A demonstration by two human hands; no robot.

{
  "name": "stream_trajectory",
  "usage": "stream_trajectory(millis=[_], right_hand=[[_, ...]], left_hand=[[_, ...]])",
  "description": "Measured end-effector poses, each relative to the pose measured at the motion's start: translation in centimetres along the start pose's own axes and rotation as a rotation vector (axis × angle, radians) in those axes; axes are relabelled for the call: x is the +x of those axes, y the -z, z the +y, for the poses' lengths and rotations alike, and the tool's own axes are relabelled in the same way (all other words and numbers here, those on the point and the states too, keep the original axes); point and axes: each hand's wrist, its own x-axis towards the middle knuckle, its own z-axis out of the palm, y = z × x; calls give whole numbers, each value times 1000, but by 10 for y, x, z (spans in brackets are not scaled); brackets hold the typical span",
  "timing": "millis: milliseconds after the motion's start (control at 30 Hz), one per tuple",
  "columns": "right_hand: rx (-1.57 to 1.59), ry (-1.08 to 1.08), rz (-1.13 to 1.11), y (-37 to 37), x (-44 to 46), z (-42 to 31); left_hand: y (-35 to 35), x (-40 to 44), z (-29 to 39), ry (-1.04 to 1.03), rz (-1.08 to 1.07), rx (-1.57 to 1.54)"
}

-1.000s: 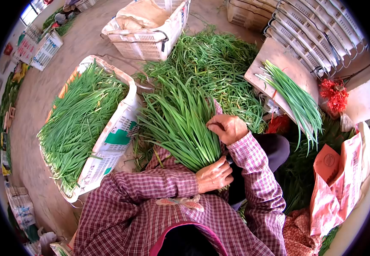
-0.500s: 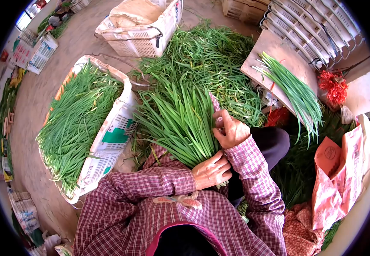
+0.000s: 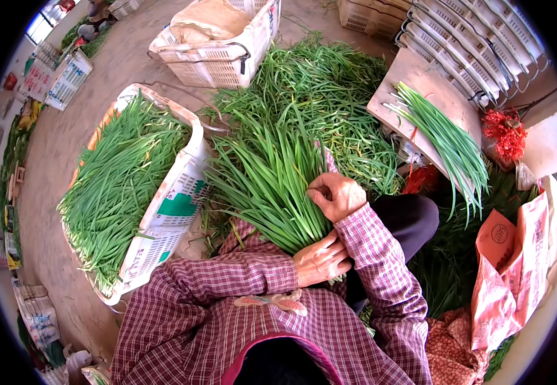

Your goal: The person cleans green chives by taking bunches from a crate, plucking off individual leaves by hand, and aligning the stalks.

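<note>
My left hand [image 3: 322,260] is wrapped round the lower stalks of a thick bunch of garlic chives [image 3: 272,186], held over my lap with the leaves fanning up and to the left. At the bunch's right edge, my right hand [image 3: 341,194] has thumb and forefinger pinched together on a chive leaf; the fingertips are partly hidden by the leaves. A smaller bundle of chives [image 3: 442,141] lies on a wooden board [image 3: 413,67] to the right, with a red tie near its pale ends.
A white crate [image 3: 185,170] full of chives stands at my left. Loose chive leaves [image 3: 320,83] are heaped ahead. Beyond is another crate [image 3: 227,61] with a cloth sack. Nested crates [image 3: 464,48], red ties [image 3: 504,135] and a pink sack [image 3: 509,282] are on the right.
My right hand has shifted slightly left and down along the bunch's edge, and its thumb and forefinger have closed together. The left hand keeps its grip. The whole view has shifted slightly.
</note>
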Motion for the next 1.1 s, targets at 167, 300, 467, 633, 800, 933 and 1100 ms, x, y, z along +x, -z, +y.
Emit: stream_trajectory(millis=[167, 300, 467, 633, 800, 933, 1100], right_hand=[[82, 22, 26, -2, -8, 9], [119, -12, 87, -2, -17, 11], [443, 42, -91, 31, -18, -7], [950, -193, -243, 26, -28, -3], [1118, -406, -143, 27, -32, -8], [1481, -332, -96, 31, -42, -3], [1938, -267, -82, 23, -48, 11]], left_hand=[[-1, 0, -1, -13, -38, 12], [2, 3, -4, -7, 94, -37], [7, 4, -6, -1, 79, -80], [13, 6, -5, 41, 173, -101], [22, 8, -10, 33, 200, -124], [25, 11, -13, 33, 296, -147], [34, 12, -17, 18, 325, -169]])
